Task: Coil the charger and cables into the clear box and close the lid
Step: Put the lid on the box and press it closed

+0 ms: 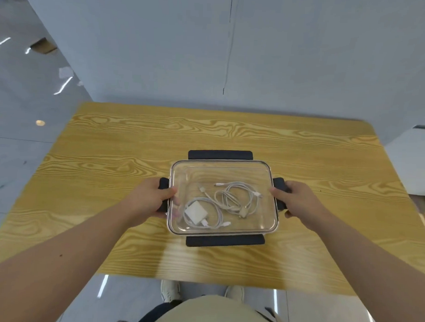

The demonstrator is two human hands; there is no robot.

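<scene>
A clear box with a transparent lid on top sits on the wooden table. Inside lie a white charger with its coiled cable at the front left and a second coiled white cable at the middle. Black latch flaps stick out flat at the far side and near side. My left hand grips the black latch on the box's left side. My right hand grips the black latch on the right side.
The wooden table stands against a pale wall. Its near edge runs just in front of my body, with my shoes on the glossy floor below it. The floor drops away to the left.
</scene>
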